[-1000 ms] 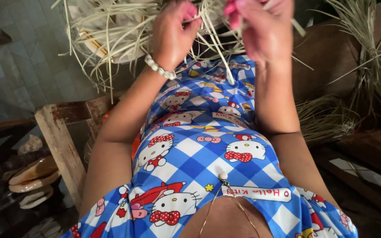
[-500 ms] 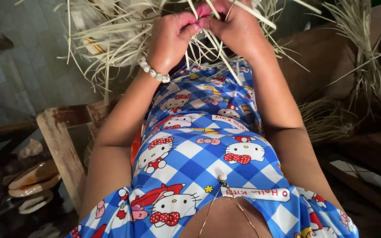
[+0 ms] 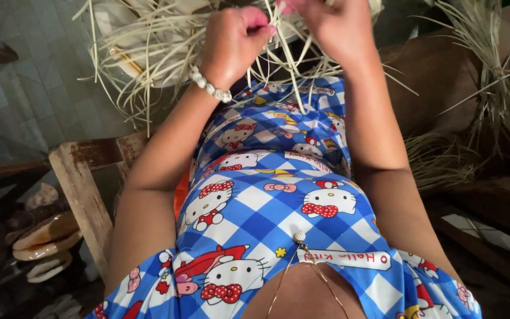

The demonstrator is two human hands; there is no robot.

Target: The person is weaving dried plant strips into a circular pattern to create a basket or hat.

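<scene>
A loose mass of pale straw strips (image 3: pixel 149 53) hangs over my lap at the top of the head view. My left hand (image 3: pixel 231 41), with a white bead bracelet at the wrist, is closed on some of the strips. My right hand (image 3: pixel 334 26) is partly cut off by the top edge and pinches strips next to the left hand. Long strands (image 3: pixel 293 77) trail down from both hands over my blue checked dress. What the strips form above the hands is hidden.
A worn wooden frame (image 3: pixel 81 183) stands to my left. Sandals (image 3: pixel 45 239) lie on the floor beyond it. Bundles of dry straw (image 3: pixel 485 77) lie on the right beside a brown surface (image 3: pixel 438 71). Grey floor tiles show at upper left.
Both hands have shifted among the strips: they drew together half a second ago and are now slightly apart again, higher in view. The straw moved with them.
</scene>
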